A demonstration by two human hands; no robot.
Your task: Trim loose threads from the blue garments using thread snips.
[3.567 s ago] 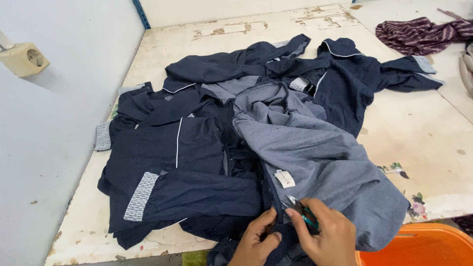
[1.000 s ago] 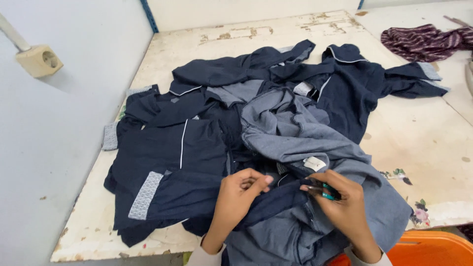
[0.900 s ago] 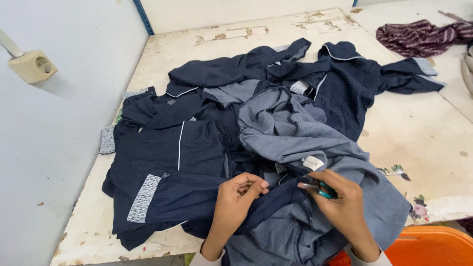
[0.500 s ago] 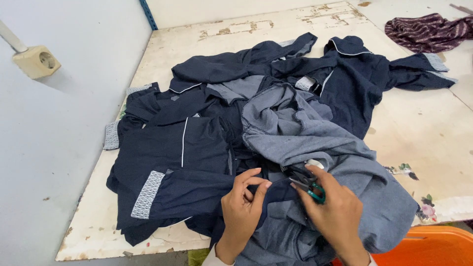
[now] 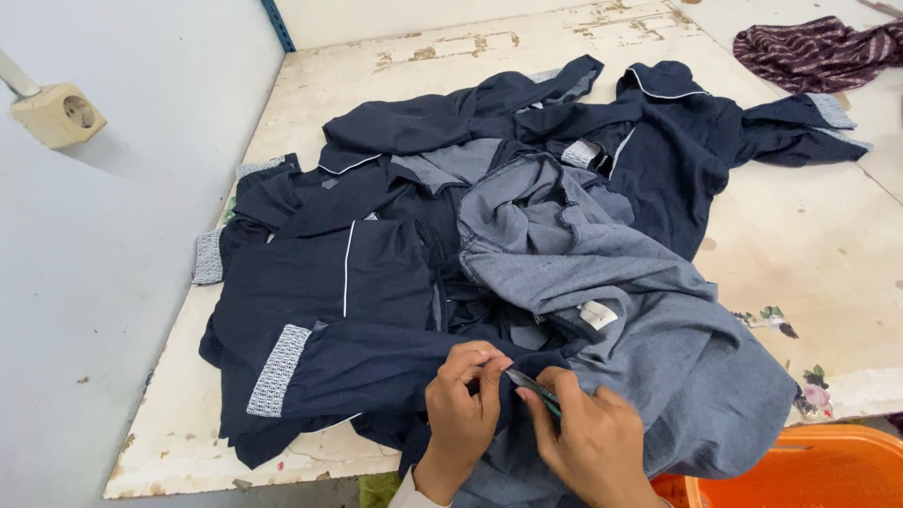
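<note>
At the near edge of the table, the left hand pinches a fold of the dark navy garment between thumb and bent fingers, closed tight on the cloth, while the right hand is clamped around small thread snips with a green grip, the metal tip pointing toward the left fingertips and nearly touching them; whether the blades themselves are apart or together is too small to tell. That navy garment is a jacket-like piece of deep blue fabric, spread flat on the left part of the table, with a thin white piping line running down its front and a pale, patterned grey-white cuff band on the sleeve that lies toward the hands. Over its right side is draped a lighter grey-blue garment, crumpled in soft folds, hanging off the table's near edge, with a small white label sewn inside just beyond the hands. Farther back lie more navy garments of the same sort in a loose heap, white piping showing along their collars and patterned cuffs at the sleeve ends. Everything rests on a worn cream-coloured table with chipped paint. A maroon striped cloth sits well apart at the far right corner, an orange tub stands below the near right edge, and a beige wall socket is fixed on the pale wall to the left.
</note>
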